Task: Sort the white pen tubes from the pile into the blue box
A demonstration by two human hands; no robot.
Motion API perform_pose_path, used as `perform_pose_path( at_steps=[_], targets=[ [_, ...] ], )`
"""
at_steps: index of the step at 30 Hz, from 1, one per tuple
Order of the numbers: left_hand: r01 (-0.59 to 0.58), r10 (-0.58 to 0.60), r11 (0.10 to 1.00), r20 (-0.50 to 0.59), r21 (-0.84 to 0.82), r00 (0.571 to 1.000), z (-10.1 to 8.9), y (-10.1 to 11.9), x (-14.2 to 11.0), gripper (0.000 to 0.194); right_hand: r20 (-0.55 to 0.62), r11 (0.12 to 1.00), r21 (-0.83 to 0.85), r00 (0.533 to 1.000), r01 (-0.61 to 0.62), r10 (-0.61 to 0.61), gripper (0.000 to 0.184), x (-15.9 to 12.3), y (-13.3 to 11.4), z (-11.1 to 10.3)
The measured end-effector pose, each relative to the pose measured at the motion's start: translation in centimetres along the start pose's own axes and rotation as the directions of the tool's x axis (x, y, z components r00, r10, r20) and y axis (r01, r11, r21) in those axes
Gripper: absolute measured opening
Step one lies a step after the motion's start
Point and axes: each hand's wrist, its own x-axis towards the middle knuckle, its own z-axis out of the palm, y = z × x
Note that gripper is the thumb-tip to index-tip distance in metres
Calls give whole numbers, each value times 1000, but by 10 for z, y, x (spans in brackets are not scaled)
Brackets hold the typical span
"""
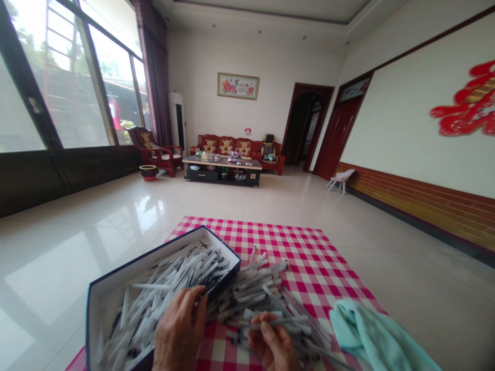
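Observation:
My left hand [180, 330] rests at the near right edge of a shallow dark-rimmed white box [116, 281] full of several clear pens. Its fingers are bent down onto the pens near the box wall, and what they pinch is hidden. My right hand [273, 345] is low at the bottom edge, its fingers closed round a clear pen [278, 323] lying across a loose heap of pens [263, 293]. The heap sits on a red-and-white checked cloth [309, 257].
A light green cloth [375, 337] lies bunched at the right of the checked cloth. Shiny white floor tiles surround it. Far back stand a coffee table [222, 167], red wooden sofas [240, 147], a small stool [340, 180] and large windows at left.

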Motion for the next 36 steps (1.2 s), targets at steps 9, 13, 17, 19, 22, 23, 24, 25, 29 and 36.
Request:
perform_pose_path(
  at_steps=[9, 13, 17, 19, 22, 23, 24, 25, 29, 36],
  targets=[
    [196, -202, 944, -3, 266, 979, -16, -33, 16, 32, -38, 999, 33, 999, -5, 7, 31, -3, -3, 5],
    [15, 2, 996, 185, -88, 983, -3, 4, 5, 19, -22, 999, 29, 1000, -18, 19, 29, -3, -4, 4],
    [-57, 172, 941, 325, -334, 930, 12, 31, -12, 14, -16, 999, 21, 1000, -24, 24, 26, -4, -5, 4],
    [-73, 207, 927, 341, -367, 917, 17, 37, -18, 12, -9, 1000, 14, 1000, -18, 18, 24, -5, -6, 5],
    [-75, 223, 920, 357, -384, 907, 21, 39, -23, 12, 17, 1000, 5, 1000, 6, -6, 21, -6, -5, 6],
    [-68, 223, 919, 370, -387, 902, 21, 39, -23, 12, 20, 1000, 1, 1000, 11, -11, 21, -7, -5, 6],
    [-62, 222, 919, 381, -388, 898, 21, 39, -24, 13, 19, 1000, -3, 1000, 14, -14, 21, -7, -4, 7],
    [-59, 220, 921, 389, -386, 894, 22, 39, -24, 15, 15, 1000, -7, 1000, 14, -14, 22, -7, -4, 8],
    [-44, 203, 931, 413, -361, 888, 23, 40, -24, 23, 3, 1000, -18, 1000, 4, -4, 25, -9, -5, 11],
    [-46, 195, 940, 421, -339, 886, 22, 42, -25, 18, 32, 1000, -21, 999, 0, 1, 22, -9, -8, 11]
  ],
)
